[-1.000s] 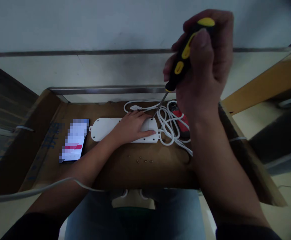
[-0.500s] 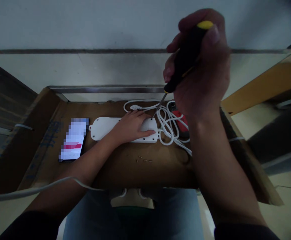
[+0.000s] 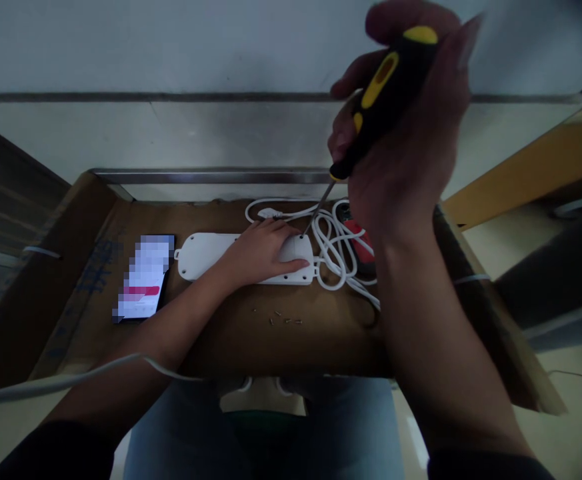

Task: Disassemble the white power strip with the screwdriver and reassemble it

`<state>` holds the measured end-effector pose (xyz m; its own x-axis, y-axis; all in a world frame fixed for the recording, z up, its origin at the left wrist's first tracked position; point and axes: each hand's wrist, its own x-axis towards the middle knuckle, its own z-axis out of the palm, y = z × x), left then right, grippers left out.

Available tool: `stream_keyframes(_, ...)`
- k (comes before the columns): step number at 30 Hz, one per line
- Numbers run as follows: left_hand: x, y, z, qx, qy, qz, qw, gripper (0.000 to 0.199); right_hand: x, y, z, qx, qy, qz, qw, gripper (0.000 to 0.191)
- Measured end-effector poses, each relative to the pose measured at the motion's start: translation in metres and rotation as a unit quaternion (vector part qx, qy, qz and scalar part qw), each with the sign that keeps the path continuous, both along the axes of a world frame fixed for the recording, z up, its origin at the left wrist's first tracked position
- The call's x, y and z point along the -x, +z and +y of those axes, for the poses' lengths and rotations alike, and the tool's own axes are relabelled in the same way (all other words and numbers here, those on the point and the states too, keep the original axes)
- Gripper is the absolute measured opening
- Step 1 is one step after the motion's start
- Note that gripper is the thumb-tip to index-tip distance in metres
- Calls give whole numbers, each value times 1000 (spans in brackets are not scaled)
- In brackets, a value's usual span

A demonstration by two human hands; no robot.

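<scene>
A white power strip (image 3: 209, 252) lies with its screw-hole side up on the cardboard. My left hand (image 3: 262, 252) rests across its right half, fingers over the far edge and thumb on the face, holding it down. In my right hand (image 3: 418, 153) is a black and yellow screwdriver (image 3: 385, 100), tilted, its handle against the palm with the fingers loosely round it. The tip meets the hole at the strip's far right corner; whether a screw sits there I cannot tell. Several small screws (image 3: 287, 321) lie loose on the near side.
The strip's white cord (image 3: 338, 263) is coiled at its right, over a red and black object (image 3: 361, 243) that is partly hidden. A lit phone (image 3: 145, 277) lies at the left. Cardboard walls (image 3: 495, 320) rise at both sides, and a pale wall stands behind.
The screwdriver handle has turned, so its yellow inlay now shows, and my right fingers have loosened and shifted round it. The left hand stays put on the strip.
</scene>
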<state>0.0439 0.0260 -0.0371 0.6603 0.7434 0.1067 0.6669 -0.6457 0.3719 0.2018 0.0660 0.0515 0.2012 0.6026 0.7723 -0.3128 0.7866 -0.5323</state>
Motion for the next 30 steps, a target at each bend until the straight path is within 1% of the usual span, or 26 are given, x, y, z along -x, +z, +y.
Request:
stream_keyframes(1, 0, 0, 0, 1, -1, 1, 1000, 63, -2, 0, -1, 11, 15, -15, 1000, 25)
stream_keyframes(3, 0, 0, 0, 5, -4, 2, 1000, 64, -3, -1, -5, 20, 32, -21, 999, 21)
stream_keyframes(5, 1, -1, 0, 5, -3, -1, 1000, 64, -1, -1, -7, -1, 16, 8, 1000, 15)
stream_keyframes(6, 1, -1, 0, 4, -3, -2, 1000, 64, 1, -1, -8, -15, 8, 10, 1000, 16)
stream_keyframes(9, 1, -1, 1, 6, 0, 0, 1000, 65, 4, 0, -6, -55, 8, 7, 998, 31)
stream_keyframes(11, 1, -1, 0, 6, 0, 2, 1000, 65, 3, 0, -3, -77, 15, 11, 997, 32)
stream_keyframes(13, 0, 0, 0, 3, 0, 2, 1000, 64, 0, 0, 0, -75, 33, 6, 997, 20)
stream_keyframes(14, 0, 0, 0, 2, 0, 2, 1000, 64, -2, 1, 1, -62, 46, -8, 997, 18)
stream_keyframes(16, 0, 0, 0, 0, 1, 1, 1000, 63, -4, 1, 2, -30, 66, -41, 997, 26)
stream_keyframes(18, 1, -1, 0, 0, 3, 1, 1000, 64, -3, 2, -1, -23, 41, -31, 998, 25)
stream_keyframes(20, 1, -2, 0, -1, 4, 0, 1000, 64, 2, 3, -7, -24, -8, -3, 1000, 18)
stream_keyframes(22, 1, -2, 1, -3, 2, -1, 1000, 65, 5, 4, -15, -9, -15, -28, 999, 16)
stream_keyframes(24, 1, -2, 1, -3, 1, -2, 1000, 65, 6, 4, -19, -24, -29, -47, 998, 23)
stream_keyframes(26, 0, -1, 1, -2, 3, 0, 1000, 66, 4, 3, -19, -43, -32, -39, 998, 22)
stream_keyframes(27, 0, -1, 0, -1, 5, 3, 1000, 66, 2, 3, -17, -42, -21, -29, 998, 17)
stream_keyframes(29, 0, 0, 0, 1, 8, 8, 1000, 65, -3, 2, -13, -25, 32, -28, 999, 11)
stream_keyframes(30, 0, 1, 0, 2, 9, 10, 1000, 65, -5, 3, -12, -18, 57, -35, 998, 14)
